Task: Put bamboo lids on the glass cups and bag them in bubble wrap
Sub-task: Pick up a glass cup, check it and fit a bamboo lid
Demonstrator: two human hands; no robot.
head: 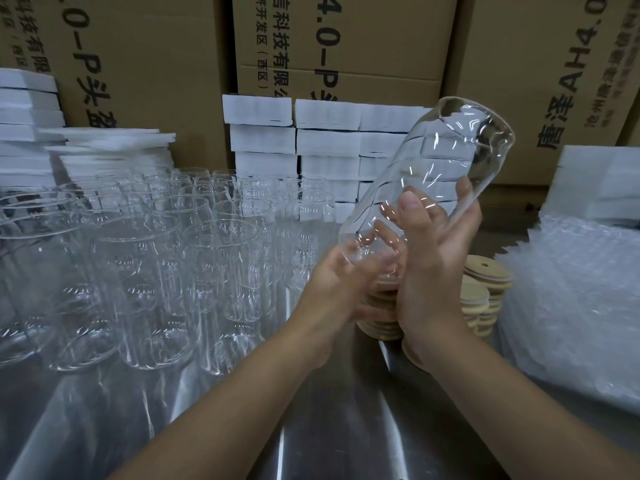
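Observation:
A clear glass cup (436, 168) is held up in the air, tilted with its open mouth toward the upper right. My right hand (433, 258) grips its lower half, thumb on the near side and fingers behind. My left hand (339, 282) cups the base of the cup from below. Stacks of round bamboo lids (485, 292) stand on the steel table just behind and to the right of my hands. A pile of bubble wrap bags (571, 306) lies at the right.
Several empty glass cups (145, 265) crowd the left half of the steel table (329, 427). White foam-wrapped boxes (329, 143) are stacked behind them, more white foam (602, 178) sits at the far right, and big cardboard cartons (346, 39) form the back wall.

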